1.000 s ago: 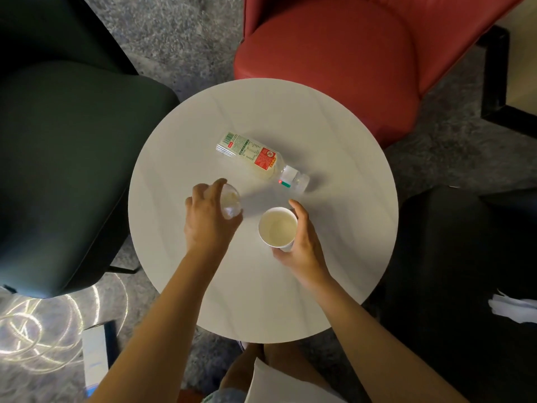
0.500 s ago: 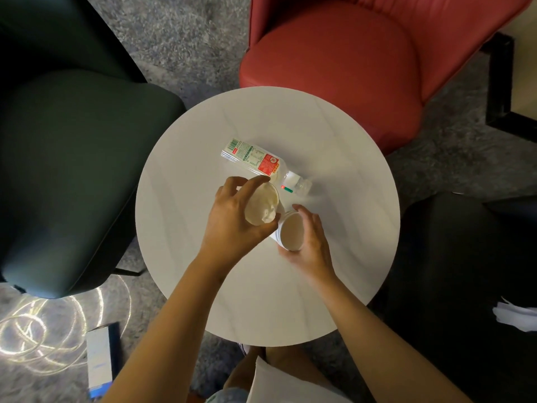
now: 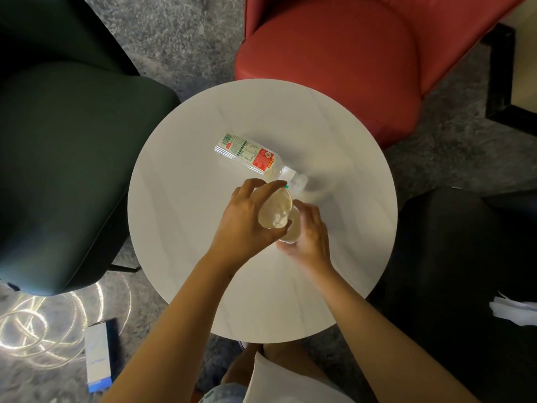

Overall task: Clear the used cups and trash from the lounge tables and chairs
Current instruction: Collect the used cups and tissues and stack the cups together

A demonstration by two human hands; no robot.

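Head view: bottle [image 3: 252,155] lying on round surface [image 3: 180,228].
Left grip [image 3: 241,225]: grasping cup [image 3: 276,210], tilted.
Right grip [image 3: 311,237]: grasping second cup [image 3: 292,232], touching the first.

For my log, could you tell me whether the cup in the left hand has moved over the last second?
Yes: the left hand carried its cup right, nearer the bottle, over the second cup in the right hand.

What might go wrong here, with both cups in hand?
The left hand holds a tilted cup over the second cup in the right hand; any dregs could spill onto the table. The bottle lies on its side just beyond the hands, so a knock could roll it off.
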